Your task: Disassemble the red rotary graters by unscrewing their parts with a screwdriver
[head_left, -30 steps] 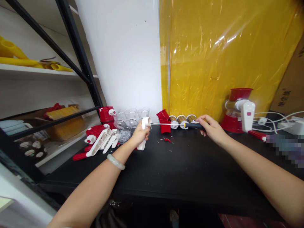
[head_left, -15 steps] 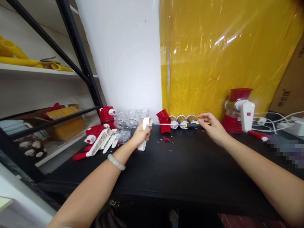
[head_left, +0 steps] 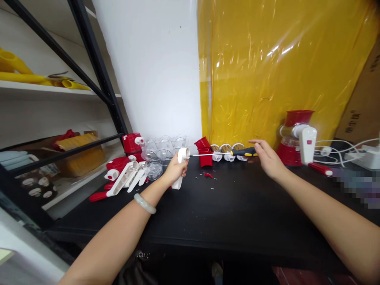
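My left hand (head_left: 175,170) is closed around a white crank arm (head_left: 183,153), its round end facing right and its lower part hanging below the fist. A screwdriver (head_left: 243,152) with a black-and-yellow handle lies level in the air, its shaft tip at the opening of that round end. At the handle's butt is my right hand (head_left: 268,158), fingers stretched out and loosened from the grip; whether a finger still touches the butt is hard to see. Small screws (head_left: 212,189) and a little red piece (head_left: 208,175) are scattered on the black table (head_left: 237,221).
Left on the table lie white crank arms (head_left: 123,178), red housings (head_left: 132,143) and clear plastic cups (head_left: 164,146). Red hoppers (head_left: 204,152) and metal grater drums (head_left: 226,150) line the back. A whole rotary grater (head_left: 298,138) stands at right beside white cables (head_left: 335,148).
My right hand has slid slightly right and its fingers have straightened off the screwdriver handle, baring more of it. My left hand keeps the crank arm in nearly the same place.
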`<action>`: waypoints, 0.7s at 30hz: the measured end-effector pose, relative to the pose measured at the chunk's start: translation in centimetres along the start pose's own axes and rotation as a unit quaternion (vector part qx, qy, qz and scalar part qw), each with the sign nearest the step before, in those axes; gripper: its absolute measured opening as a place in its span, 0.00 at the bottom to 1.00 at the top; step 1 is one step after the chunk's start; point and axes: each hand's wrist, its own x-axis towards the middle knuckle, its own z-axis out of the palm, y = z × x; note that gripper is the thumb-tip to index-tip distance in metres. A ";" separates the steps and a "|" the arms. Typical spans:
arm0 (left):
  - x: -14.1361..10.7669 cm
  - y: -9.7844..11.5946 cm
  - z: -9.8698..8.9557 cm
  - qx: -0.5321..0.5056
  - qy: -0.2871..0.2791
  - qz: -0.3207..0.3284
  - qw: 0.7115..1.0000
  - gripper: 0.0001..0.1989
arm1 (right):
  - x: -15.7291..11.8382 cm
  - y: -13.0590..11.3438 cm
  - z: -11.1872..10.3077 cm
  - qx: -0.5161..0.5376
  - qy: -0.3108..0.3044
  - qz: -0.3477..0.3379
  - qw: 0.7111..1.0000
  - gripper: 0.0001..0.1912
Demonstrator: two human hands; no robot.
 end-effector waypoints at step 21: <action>0.0 0.0 -0.1 -0.007 0.004 -0.009 1.000 0.26 | 0.2 -0.3 0.1 0.039 -0.004 -0.025 0.999 0.14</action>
